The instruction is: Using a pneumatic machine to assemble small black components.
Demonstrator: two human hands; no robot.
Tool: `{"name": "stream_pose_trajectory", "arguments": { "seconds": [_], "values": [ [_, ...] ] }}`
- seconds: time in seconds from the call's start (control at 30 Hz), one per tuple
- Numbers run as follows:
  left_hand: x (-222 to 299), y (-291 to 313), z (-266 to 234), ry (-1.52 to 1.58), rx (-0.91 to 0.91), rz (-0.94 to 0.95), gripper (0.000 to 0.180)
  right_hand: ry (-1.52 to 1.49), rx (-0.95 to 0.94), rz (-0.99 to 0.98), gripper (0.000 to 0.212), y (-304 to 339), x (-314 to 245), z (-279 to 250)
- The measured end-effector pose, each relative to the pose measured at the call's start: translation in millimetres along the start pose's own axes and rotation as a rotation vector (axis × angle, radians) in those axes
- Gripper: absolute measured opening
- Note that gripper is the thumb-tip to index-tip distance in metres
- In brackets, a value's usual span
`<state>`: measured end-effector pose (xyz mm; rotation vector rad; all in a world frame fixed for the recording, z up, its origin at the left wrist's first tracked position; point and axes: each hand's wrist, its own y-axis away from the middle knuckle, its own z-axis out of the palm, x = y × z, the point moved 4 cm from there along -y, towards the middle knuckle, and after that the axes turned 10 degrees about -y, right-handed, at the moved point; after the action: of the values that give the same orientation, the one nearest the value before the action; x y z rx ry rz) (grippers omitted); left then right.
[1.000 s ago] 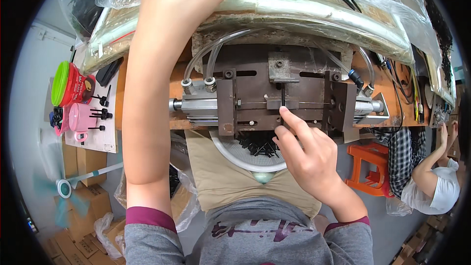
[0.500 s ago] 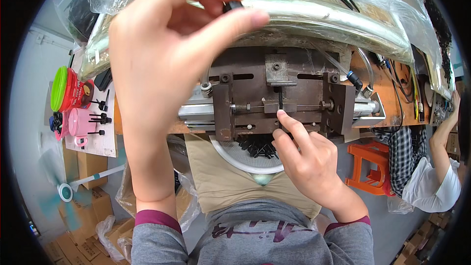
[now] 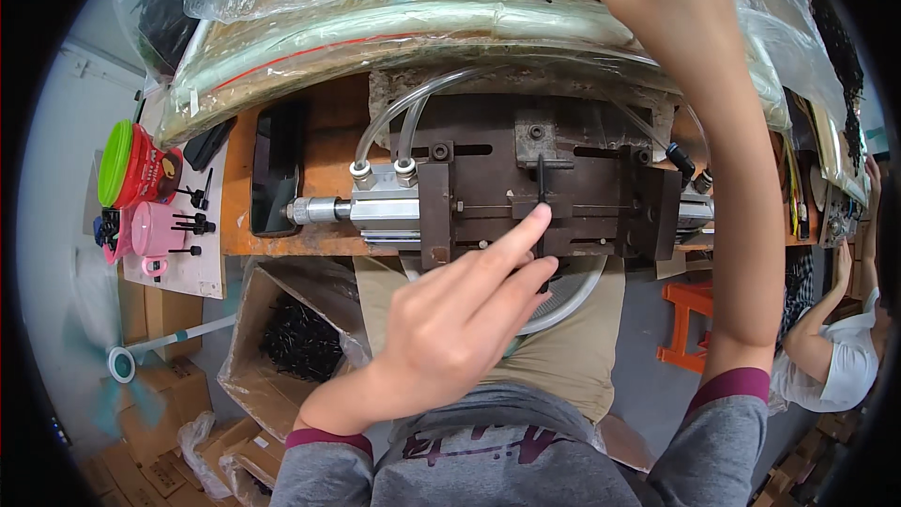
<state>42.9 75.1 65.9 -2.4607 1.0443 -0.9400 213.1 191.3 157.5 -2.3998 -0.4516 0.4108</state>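
Fingers: the left hand (image 3: pixel 450 319) is extended, index fingertip (image 3: pixel 537 216) laid against the thin black part (image 3: pixel 543 190) seated upright in the metal jig (image 3: pixel 526 192); nothing is grasped.
Right hand (image 3: pixel 671 9): reached up into the clear plastic bag (image 3: pixel 394 19) of black parts; its grip cannot be told.
Packages: a green-lidded red jar (image 3: pixel 131 164) and a pink cup (image 3: pixel 150 230) are seen far left; a cardboard box (image 3: pixel 300 329) of black pieces is set below the bench.

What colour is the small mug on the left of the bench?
Pink; the small mug shows clearly in the head view, below a red container.
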Motion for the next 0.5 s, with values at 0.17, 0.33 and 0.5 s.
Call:
{"name": "stream_pose_trajectory", "arguments": {
  "seconds": [0.17,0.33,0.5],
  "values": [
    [1.9,15.9,30.5,-0.169,-0.026,0.029,0.026,0.115,-0.139,0.002,0.019,-25.1,35.4,35.6],
    [-0.8,17.6,43.4,-0.274,-0.018,0.055,0.024,0.044,-0.12,0.02,0.016,-13.6,26.9,25.3],
    [-4.5,11.8,45.8,-0.274,-0.029,0.048,0.024,0.071,-0.148,0.041,0.015,-10.1,18.4,8.5]
  ]
}}
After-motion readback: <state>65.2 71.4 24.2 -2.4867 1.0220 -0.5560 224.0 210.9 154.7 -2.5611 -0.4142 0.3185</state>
